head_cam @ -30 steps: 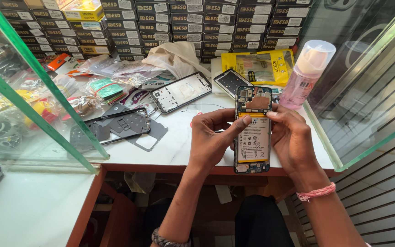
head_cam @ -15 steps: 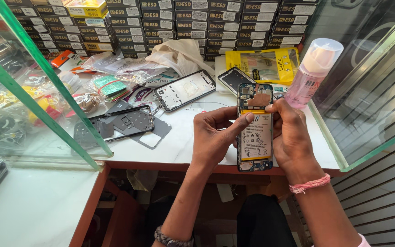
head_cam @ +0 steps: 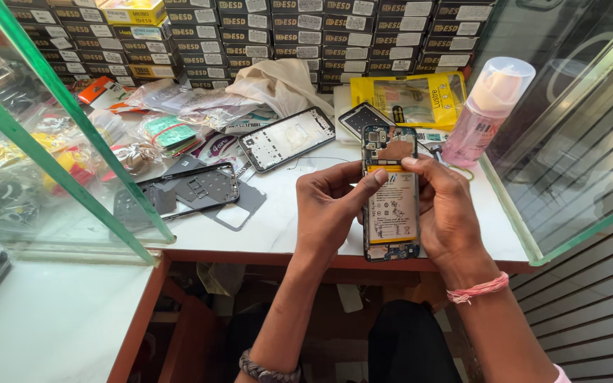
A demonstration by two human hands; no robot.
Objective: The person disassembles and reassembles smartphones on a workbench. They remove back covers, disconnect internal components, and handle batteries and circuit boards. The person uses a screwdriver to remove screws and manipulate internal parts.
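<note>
An opened phone with its back cover off shows a white battery and a circuit board at the top. I hold it upright over the front edge of the white worktop. My left hand grips its left side, with the thumb pressed near the top of the battery. My right hand grips its right side, with a fingertip on the yellow strip above the battery.
A phone frame, a dark back cover and a grey plate lie on the worktop. A pink pump bottle stands at the right, next to a yellow packet. Stacked small boxes line the back. Glass panels stand on both sides.
Both hands and the phone stay almost in place. My right fingertip has shifted slightly along the top of the battery.
</note>
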